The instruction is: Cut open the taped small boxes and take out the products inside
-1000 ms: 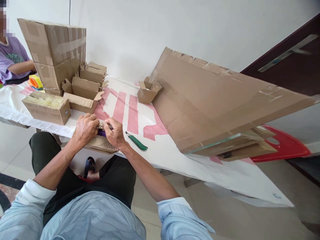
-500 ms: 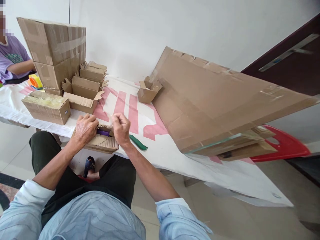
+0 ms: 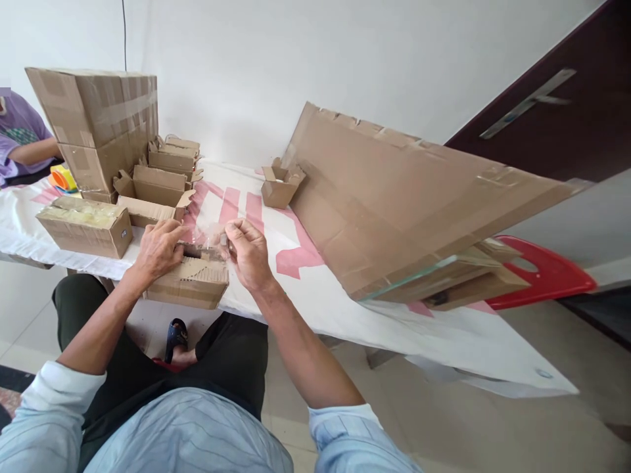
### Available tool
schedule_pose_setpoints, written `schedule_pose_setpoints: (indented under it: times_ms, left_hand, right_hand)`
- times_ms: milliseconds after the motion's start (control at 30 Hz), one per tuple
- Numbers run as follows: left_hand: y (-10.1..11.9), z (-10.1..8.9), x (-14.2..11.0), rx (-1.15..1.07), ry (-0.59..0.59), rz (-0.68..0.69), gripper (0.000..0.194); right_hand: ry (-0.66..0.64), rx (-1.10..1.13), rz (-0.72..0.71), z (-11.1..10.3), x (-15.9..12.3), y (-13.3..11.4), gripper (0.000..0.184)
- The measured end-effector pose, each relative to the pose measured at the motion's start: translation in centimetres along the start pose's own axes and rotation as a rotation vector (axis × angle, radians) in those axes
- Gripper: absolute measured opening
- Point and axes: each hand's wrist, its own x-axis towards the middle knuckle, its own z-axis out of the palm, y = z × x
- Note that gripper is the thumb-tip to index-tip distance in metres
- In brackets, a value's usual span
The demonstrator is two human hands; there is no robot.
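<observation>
A small cardboard box point(image 3: 190, 286) sits at the near edge of the white and pink covered table point(image 3: 345, 309), right in front of me. My left hand point(image 3: 158, 246) lies over the box's far left top edge with its fingers curled onto it. My right hand point(image 3: 250, 253) is closed in a pinch just right of the box's top. It holds a thin clear film point(image 3: 213, 231) that stretches from the box toward my fingers. I cannot see inside the box.
A closed box point(image 3: 83, 226), open small boxes point(image 3: 152, 190) and stacked large cartons point(image 3: 98, 125) stand at the left. Another small open box point(image 3: 279, 185) sits mid-table. A big flattened cardboard sheet point(image 3: 394, 197) slopes at the right over a red plastic seat point(image 3: 552, 276). A person's purple sleeve point(image 3: 20, 138) shows far left.
My right hand left the box top, rose in a pinch and now draws clear film from it. The green knife is hidden behind my right hand. The camera tilted down slightly.
</observation>
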Motion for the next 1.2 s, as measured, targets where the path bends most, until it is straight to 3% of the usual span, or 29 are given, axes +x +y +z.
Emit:
schedule_pose_setpoints:
  times_ms: [100,200,333,433,567,733,900,1000,1200]
  left_hand:
    - [1.0,-1.3,-0.6,-0.312,0.166,-0.019,0.042]
    - [3.0,-1.8,-2.3,-0.501,0.205,0.022,0.046]
    - [5.6,-0.7,-4.2,-0.391,0.167,0.160,0.064]
    - [6.4,0.4,-4.8,-0.291,0.180,0.174,0.060]
    - [6.2,0.3,-4.6,-0.160,0.213,0.175,0.054]
    - [6.0,-1.6,-4.4,-0.053,0.246,0.112,0.038]
    - [6.8,-4.4,-7.2,-0.174,0.182,0.158,0.037]
    - [6.4,-6.1,-9.9,-0.304,0.125,0.126,0.044]
    - [3.8,-8.4,-13.0,-0.351,0.145,-0.001,0.015]
  right_hand:
    - [-0.024,-0.011,0.078,0.3,-0.3,1.1,0.054]
    - [-0.012,-0.021,0.125,1.0,-0.5,2.5,0.054]
    - [0.070,-0.049,0.106,2.6,-0.4,4.2,0.049]
    - [0.106,0.031,0.135,3.7,-0.4,4.8,0.045]
    - [0.101,0.236,0.174,5.2,-1.0,4.9,0.040]
    - [0.086,0.333,0.178,6.8,-2.6,4.3,0.030]
    - [0.085,0.323,0.240,8.2,-4.8,4.0,0.026]
    - [0.003,0.428,0.364,9.5,-6.5,4.3,0.035]
    - [-0.254,0.603,0.525,12.5,-9.0,5.4,0.050]
